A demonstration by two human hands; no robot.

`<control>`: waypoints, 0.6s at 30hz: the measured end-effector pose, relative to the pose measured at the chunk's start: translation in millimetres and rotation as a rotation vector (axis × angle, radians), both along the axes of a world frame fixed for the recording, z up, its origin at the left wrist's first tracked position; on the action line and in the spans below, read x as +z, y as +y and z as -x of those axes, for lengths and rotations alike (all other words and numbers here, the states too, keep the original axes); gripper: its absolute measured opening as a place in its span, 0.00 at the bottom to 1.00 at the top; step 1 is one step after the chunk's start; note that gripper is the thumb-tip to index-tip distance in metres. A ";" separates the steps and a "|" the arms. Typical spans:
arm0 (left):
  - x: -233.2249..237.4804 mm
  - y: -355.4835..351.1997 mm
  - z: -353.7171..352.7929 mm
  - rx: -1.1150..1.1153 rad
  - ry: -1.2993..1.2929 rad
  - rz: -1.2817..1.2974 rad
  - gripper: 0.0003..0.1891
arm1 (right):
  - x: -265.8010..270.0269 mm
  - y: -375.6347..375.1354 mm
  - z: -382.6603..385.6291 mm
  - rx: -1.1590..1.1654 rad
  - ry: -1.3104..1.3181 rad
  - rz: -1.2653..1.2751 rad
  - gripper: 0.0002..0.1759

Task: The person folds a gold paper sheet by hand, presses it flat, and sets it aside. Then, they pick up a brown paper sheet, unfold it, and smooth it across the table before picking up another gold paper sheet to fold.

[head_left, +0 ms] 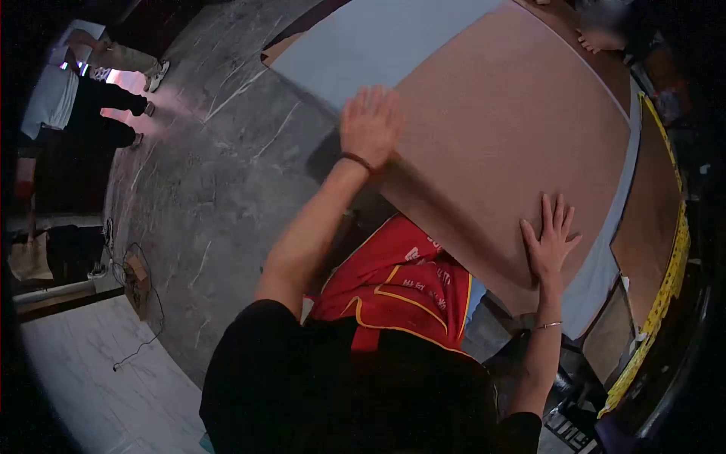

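A large brown board (499, 129) lies flat in front of me, on top of a pale grey-blue sheet (363, 45). My left hand (369, 125) rests palm down on the board's left edge, fingers spread, a dark band at the wrist. My right hand (550, 238) presses flat on the board's near corner, fingers apart, a thin bracelet on the forearm. Neither hand grips anything. I wear a black top and a red apron (401, 284) with yellow trim.
Another person's hand (594, 41) rests on the far edge of the board. People stand at the far left (83, 113) on the dark marbled floor (219, 174). A yellow tape strip (669, 265) runs along the right. A cable and small box (136, 276) lie on the floor.
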State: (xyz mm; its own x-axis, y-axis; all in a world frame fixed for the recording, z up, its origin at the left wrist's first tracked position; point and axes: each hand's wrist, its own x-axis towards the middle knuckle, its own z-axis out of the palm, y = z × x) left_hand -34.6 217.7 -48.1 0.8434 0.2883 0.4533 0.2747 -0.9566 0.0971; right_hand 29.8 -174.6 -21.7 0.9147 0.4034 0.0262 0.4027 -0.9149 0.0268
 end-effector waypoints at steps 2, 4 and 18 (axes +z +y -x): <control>-23.6 68.8 34.3 0.217 -0.231 0.165 0.23 | -2.3 -1.8 -2.8 -0.016 0.017 -0.007 0.41; -25.1 79.5 48.5 0.296 -0.365 0.358 0.22 | -3.5 -3.6 -4.8 -0.012 0.005 -0.013 0.41; -39.2 51.0 50.4 -0.097 -0.319 1.268 0.19 | 11.9 3.1 -3.0 -0.015 0.070 -0.068 0.41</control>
State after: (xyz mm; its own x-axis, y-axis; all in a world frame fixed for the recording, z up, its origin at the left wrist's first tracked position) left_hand -85.0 268.8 -87.2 0.7915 0.6037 0.0956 0.0086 -0.1674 0.9859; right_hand 32.8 -171.5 -9.9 0.9210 0.3894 -0.0112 0.3880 -0.9195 -0.0628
